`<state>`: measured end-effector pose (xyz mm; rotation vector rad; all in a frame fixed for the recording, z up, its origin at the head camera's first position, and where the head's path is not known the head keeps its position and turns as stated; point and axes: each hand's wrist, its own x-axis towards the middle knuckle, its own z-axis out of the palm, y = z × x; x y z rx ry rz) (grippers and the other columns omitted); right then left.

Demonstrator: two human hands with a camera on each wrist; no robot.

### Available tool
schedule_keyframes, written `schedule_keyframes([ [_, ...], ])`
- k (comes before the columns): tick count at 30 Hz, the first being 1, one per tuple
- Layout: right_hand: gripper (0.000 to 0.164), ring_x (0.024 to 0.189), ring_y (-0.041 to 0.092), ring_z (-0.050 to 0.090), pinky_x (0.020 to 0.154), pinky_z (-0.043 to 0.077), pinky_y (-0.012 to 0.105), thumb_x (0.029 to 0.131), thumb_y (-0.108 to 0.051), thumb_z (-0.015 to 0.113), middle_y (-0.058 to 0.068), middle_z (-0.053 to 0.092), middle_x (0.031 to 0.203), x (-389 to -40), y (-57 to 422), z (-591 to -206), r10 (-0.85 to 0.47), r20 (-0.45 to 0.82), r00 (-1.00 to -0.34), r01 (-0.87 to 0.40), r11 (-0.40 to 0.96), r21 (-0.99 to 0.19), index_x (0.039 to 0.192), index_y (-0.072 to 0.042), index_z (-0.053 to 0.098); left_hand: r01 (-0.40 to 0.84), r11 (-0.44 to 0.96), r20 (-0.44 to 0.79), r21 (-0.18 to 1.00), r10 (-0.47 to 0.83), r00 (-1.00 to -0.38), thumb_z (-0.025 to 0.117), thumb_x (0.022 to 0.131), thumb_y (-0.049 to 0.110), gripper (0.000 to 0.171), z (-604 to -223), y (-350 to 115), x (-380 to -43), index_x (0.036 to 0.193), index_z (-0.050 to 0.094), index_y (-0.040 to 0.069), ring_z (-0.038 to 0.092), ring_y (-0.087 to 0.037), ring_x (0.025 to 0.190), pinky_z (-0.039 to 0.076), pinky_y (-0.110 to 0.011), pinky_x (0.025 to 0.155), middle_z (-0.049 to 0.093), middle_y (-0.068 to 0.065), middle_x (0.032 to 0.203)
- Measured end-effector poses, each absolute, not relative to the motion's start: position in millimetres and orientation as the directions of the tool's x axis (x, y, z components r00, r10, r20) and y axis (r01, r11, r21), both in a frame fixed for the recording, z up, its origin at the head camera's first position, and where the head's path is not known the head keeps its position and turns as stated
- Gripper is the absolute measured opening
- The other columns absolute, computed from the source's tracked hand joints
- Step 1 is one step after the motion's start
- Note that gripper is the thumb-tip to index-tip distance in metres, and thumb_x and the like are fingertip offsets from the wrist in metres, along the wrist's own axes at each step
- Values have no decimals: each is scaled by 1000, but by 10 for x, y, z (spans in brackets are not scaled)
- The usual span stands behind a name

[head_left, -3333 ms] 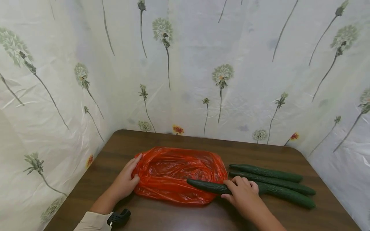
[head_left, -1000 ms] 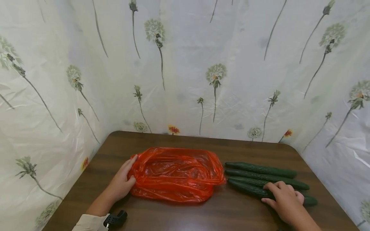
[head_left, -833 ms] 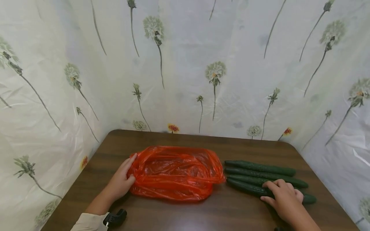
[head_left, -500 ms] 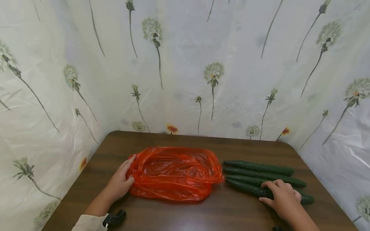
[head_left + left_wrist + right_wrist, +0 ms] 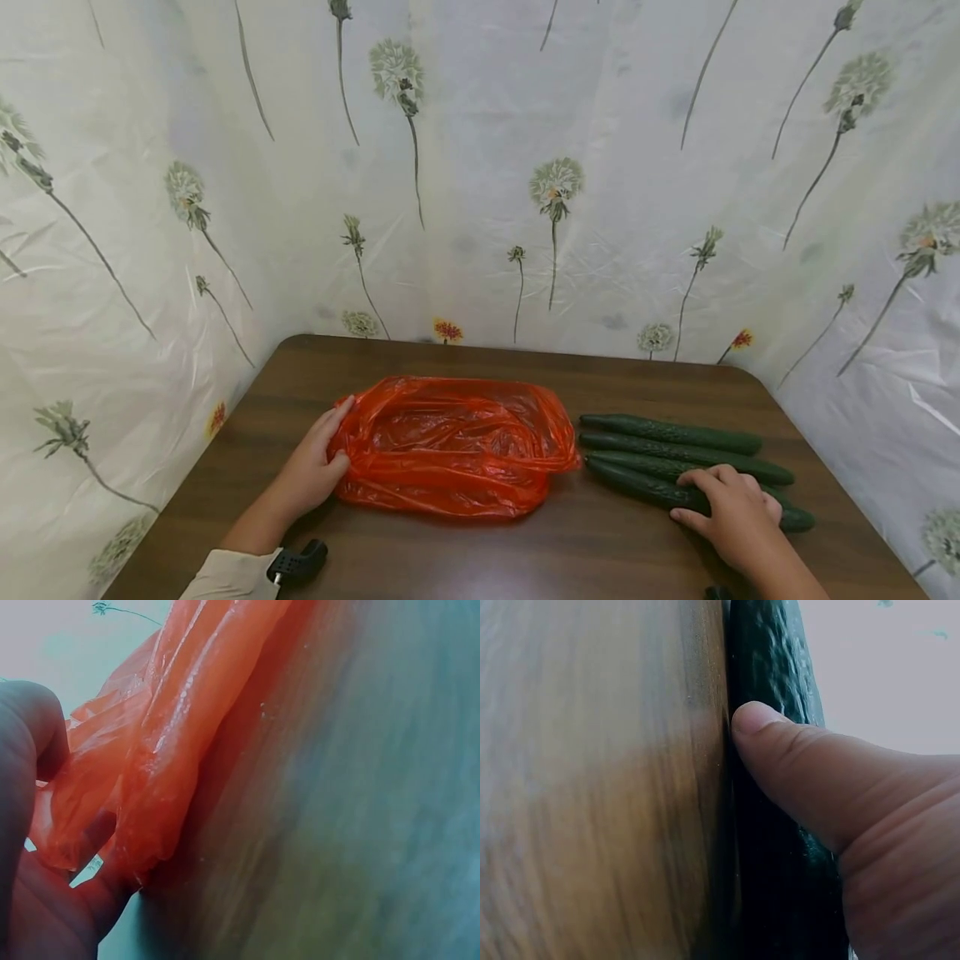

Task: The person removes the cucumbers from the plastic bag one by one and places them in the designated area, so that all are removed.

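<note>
A crumpled, see-through red plastic bag (image 5: 450,492) (image 5: 172,750) lies on the table with its mouth spread wide. My left hand (image 5: 311,471) holds the bag's left edge, thumb in front and fingers behind the film. Right of the bag, several dark green cucumbers lie side by side, among them the farthest cucumber (image 5: 675,433). On the nearest cucumber (image 5: 637,485) (image 5: 772,652), my right hand (image 5: 738,517) keeps a grip, its thumb (image 5: 795,761) pressed along the near side. That hand covers part of the cucumber's right half.
The brown wooden table (image 5: 420,558) has rounded back corners. A pale curtain (image 5: 465,167) printed with dandelions hangs behind it and along both sides. A black wrist strap (image 5: 298,565) is on the left wrist.
About three seconds ago my right hand held a cucumber over the bag's right side; it has moved right, and that cucumber now lies beside the others. My left hand stays on the bag.
</note>
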<state>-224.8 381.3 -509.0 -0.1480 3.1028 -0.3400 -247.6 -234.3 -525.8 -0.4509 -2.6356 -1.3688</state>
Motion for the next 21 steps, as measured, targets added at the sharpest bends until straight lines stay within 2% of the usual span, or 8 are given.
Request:
schedule_keyframes([
  [4, 67, 101, 34, 51, 73, 34, 54, 81, -75, 71, 14, 60, 126, -2223, 3798, -5080, -82, -7, -997, -78, 973, -219, 126, -25, 70, 326, 543, 258, 774, 200, -945, 55, 92, -7, 85, -5265, -2336, -2455, 168, 26, 17, 30, -43, 152, 35, -66, 116, 31, -16, 166],
  [7, 70, 105, 38, 52, 77, 36, 61, 83, -77, 67, 14, 61, 128, -2210, 3776, -5077, -86, 34, -996, -91, 969, -228, 127, -23, 71, 335, 542, 273, 771, 193, -942, 56, 92, -7, 84, -5267, -2329, -2435, 167, 27, 17, 34, -41, 149, 37, -65, 115, 31, -16, 166],
  [11, 67, 111, 41, 52, 85, 33, 68, 91, -74, 61, 14, 61, 130, -2201, 3696, -5023, -114, 115, -987, -140, 956, -256, 130, -20, 70, 367, 564, 323, 740, 180, -929, 58, 93, -5, 82, -5242, -2321, -2416, 166, 30, 17, 42, -39, 141, 42, -65, 110, 34, -18, 162],
  [14, 63, 114, 42, 51, 87, 32, 67, 97, -67, 58, 14, 60, 131, -2216, 3609, -4944, -142, 147, -979, -179, 945, -276, 136, -18, 67, 384, 604, 358, 699, 170, -918, 61, 94, 0, 79, -5217, -2315, -2415, 166, 32, 16, 45, -41, 138, 44, -66, 108, 35, -20, 159],
  [18, 62, 119, 44, 50, 88, 32, 69, 102, -61, 56, 16, 57, 137, -2265, 3503, -4835, -171, 163, -972, -210, 940, -269, 146, -18, 59, 385, 705, 411, 596, 144, -900, 66, 95, 10, 74, -5126, -2276, -2433, 163, 38, 15, 38, -47, 139, 41, -70, 107, 35, -20, 160],
  [21, 68, 127, 50, 48, 92, 32, 74, 102, -62, 54, 22, 50, 148, -2324, 3406, -4746, -196, 168, -966, -231, 947, -222, 156, -20, 49, 361, 823, 453, 438, 144, -880, 68, 95, 24, 71, -4967, -2220, -2447, 161, 43, 16, 31, -49, 141, 34, -73, 108, 33, -18, 163],
])
